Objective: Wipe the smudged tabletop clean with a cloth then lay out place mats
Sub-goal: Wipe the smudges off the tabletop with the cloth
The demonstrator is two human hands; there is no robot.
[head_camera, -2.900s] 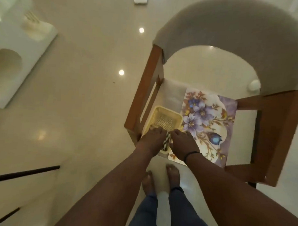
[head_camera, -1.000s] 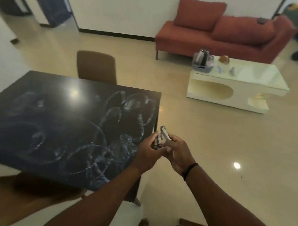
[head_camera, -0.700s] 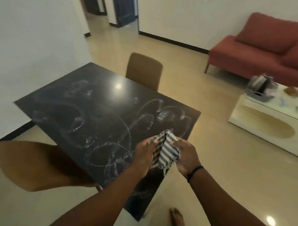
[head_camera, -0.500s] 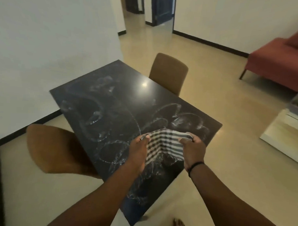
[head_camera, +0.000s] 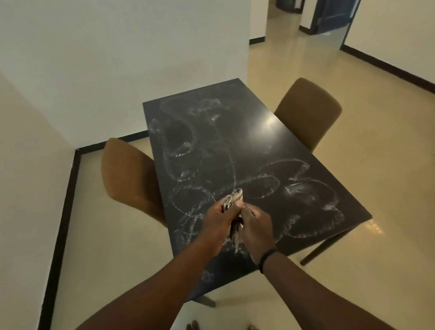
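Head view: a dark desk (head_camera: 237, 145) is seen from above and from its near end, with both forearms reaching in from below.
Cloth: a striped cloth (head_camera: 232, 202) is bunched up and held between the two hands above the near part of the desk; a frayed end hangs down below the hands.
Left hand: the left hand (head_camera: 218, 220) is curled round the bunched cloth, its thumb pressed on the upper part.
Right hand: the right hand (head_camera: 256, 230) is closed on the lower part of the cloth, touching the left hand; a dark band (head_camera: 266, 259) is worn at its wrist.
Fingers: on both hands the fingers are clamped on the cloth.
Desk surface: white looping smudges (head_camera: 187, 144) are spread over most of the desktop, with a light glare near the far right edge.
Chairs: one brown chair (head_camera: 127, 176) is set at the left side of the desk, another brown chair (head_camera: 309, 111) at the far right side.
Floor: a glossy beige floor (head_camera: 384, 170) is edged by a dark skirting; bare toes are seen at the bottom edge.
Background: a white wall stands behind the desk, and a dark door (head_camera: 332, 13) is seen at the top right.
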